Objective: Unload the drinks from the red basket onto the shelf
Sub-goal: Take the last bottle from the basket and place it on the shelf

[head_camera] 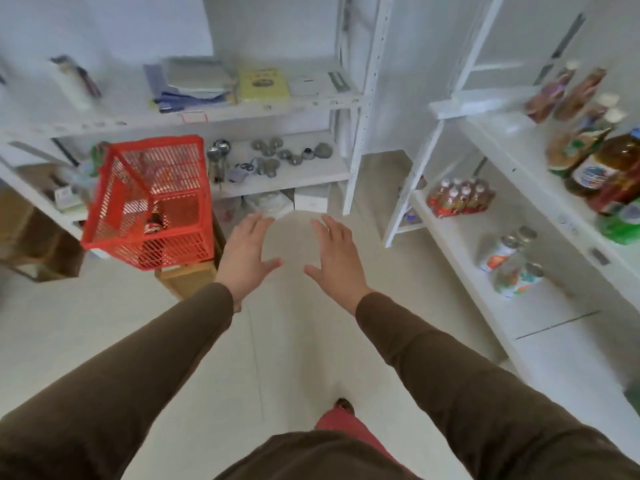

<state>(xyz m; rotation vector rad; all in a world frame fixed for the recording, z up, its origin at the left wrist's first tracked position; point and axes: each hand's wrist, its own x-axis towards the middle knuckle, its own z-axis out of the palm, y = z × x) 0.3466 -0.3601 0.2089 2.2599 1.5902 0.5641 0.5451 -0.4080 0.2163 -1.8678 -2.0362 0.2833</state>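
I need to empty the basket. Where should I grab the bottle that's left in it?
Probably by its neck, reaching down through the open top of the red basket. The dark bottle seems to stand upright near the front wall, and the mesh walls block any side approach. Both the left hand and right hand are free.

A yellow box [264,84] and a stack of folded blue and grey papers [194,83] lie on the upper board of the far rack, with round metal fittings [277,155] scattered on the board below and a white carton [310,201] beneath that. Brown cardboard boxes [41,233] stand on the pale tiled floor [294,341] at left, one small wooden crate [188,278] nearer the middle.
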